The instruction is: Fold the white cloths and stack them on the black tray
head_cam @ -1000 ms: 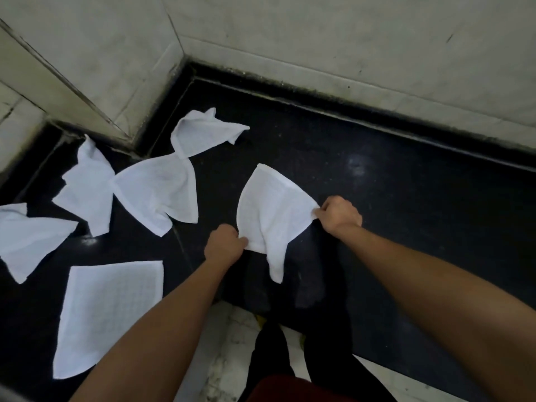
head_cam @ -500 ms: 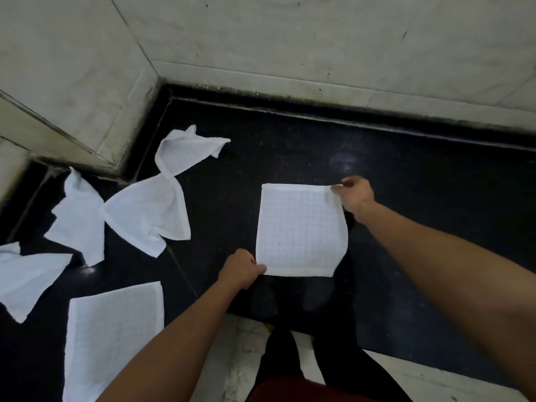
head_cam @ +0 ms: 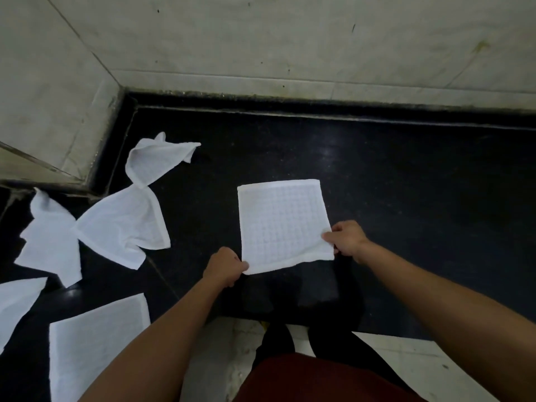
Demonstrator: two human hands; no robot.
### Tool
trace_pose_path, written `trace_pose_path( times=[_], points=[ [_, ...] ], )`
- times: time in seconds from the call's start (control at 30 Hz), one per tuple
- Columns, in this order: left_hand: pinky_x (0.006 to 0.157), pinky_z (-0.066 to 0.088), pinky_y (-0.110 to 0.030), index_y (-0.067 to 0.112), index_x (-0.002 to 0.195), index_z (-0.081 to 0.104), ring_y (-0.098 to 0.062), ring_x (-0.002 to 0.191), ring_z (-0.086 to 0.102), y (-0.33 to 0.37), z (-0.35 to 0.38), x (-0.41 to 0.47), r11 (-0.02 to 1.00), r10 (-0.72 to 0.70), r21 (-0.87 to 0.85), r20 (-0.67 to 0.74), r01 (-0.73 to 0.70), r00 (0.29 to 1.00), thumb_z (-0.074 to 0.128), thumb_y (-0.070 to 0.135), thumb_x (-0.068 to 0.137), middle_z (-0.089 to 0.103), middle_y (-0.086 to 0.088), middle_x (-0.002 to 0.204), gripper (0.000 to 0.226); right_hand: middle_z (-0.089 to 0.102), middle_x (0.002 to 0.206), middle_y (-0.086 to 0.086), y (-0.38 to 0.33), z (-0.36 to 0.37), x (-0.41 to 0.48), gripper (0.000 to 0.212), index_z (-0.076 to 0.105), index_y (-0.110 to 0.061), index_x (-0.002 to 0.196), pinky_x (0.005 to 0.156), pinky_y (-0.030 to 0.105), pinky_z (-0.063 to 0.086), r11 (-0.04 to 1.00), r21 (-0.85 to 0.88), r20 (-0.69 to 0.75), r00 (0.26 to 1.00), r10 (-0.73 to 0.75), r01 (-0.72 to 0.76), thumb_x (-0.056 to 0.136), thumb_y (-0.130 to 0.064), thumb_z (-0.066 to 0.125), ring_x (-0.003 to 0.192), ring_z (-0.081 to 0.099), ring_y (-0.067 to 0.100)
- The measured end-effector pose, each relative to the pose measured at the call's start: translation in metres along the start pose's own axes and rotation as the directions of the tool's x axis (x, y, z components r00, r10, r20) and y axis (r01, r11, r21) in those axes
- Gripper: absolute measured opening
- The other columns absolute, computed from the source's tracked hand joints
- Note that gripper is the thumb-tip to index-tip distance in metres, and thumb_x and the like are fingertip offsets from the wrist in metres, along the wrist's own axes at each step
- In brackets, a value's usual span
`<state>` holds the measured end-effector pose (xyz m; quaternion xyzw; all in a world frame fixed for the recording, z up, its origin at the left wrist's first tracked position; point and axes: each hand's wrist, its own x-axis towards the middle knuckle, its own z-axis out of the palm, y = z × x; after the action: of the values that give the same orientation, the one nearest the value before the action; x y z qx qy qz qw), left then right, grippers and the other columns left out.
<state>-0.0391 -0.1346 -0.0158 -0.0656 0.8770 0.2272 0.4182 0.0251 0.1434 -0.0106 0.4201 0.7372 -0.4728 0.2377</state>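
Pinching the near left corner of the white cloth (head_cam: pixel 282 224), the left hand (head_cam: pixel 223 268) has its fingers curled tight on the hem, and across from it the right hand (head_cam: pixel 348 237) grips the cloth's right edge just above the near right corner, thumb on top. The cloth lies spread flat and square on the black surface (head_cam: pixel 406 198), its woven grid showing, right in front of the person. Off to the left it's a scatter: a crumpled cloth (head_cam: pixel 156 161) by the wall corner, a rumpled cloth (head_cam: pixel 127 227) touching it, a bunched cloth (head_cam: pixel 49 242) beside that, an edge cloth (head_cam: pixel 14 303) cut off by the frame, and a flat cloth (head_cam: pixel 95 343) laid out nearest. A pale tiled wall (head_cam: pixel 290 39) runs behind.
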Motion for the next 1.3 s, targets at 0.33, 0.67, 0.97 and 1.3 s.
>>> trace_pose_path(
  times=[0.33,0.67,0.97,1.3],
  points=[
    [0.04,0.041,-0.025,0.007,0.089,0.049,-0.018,0.047,0.055,-0.007,0.02,-0.022,0.931,-0.006,-0.364,-0.07,-0.02,0.998,0.061,0.001,0.086,0.065,-0.018,0.076,0.013,0.068,0.084,0.009,0.053,0.011,-0.019,0.024,0.052,-0.018,0.098,0.059,0.037,0.058,0.994,0.092,-0.095,0.994,-0.055,0.064,0.084,-0.013,0.071,0.056,0.069,0.022],
    [0.062,0.055,-0.021,0.002,0.109,0.064,-0.018,0.067,0.063,-0.003,-0.006,-0.027,0.866,0.136,-0.49,0.042,-0.098,0.99,0.059,-0.014,0.079,0.065,-0.016,0.084,0.035,0.067,0.097,0.009,0.035,-0.013,-0.027,0.035,0.068,-0.009,0.11,0.058,0.018,0.052,0.977,0.175,0.055,0.989,-0.135,0.123,0.086,0.013,0.056,0.074,0.062,0.013],
    [0.053,0.035,-0.027,0.004,0.068,0.061,-0.016,0.054,0.041,0.04,-0.048,0.02,0.933,0.185,-0.278,-0.181,-0.23,0.966,0.068,0.019,0.086,0.045,-0.007,0.058,0.024,0.067,0.073,0.011,-0.019,-0.026,0.015,0.034,0.068,-0.001,0.07,0.073,0.035,0.053,0.949,0.004,-0.045,0.948,-0.316,0.316,0.085,-0.032,0.073,0.07,0.06,0.014],
    [0.077,0.052,-0.036,0.009,0.074,0.065,-0.024,0.075,0.059,0.081,-0.06,0.087,0.969,0.065,-0.216,-0.248,-0.121,0.967,0.069,0.023,0.086,0.063,-0.013,0.08,0.019,0.069,0.094,-0.001,-0.066,-0.023,0.064,0.021,0.071,-0.021,0.092,0.082,0.034,0.052,0.952,-0.26,-0.185,0.959,-0.213,0.161,0.085,-0.041,0.068,0.094,0.064,0.021]
  ],
)
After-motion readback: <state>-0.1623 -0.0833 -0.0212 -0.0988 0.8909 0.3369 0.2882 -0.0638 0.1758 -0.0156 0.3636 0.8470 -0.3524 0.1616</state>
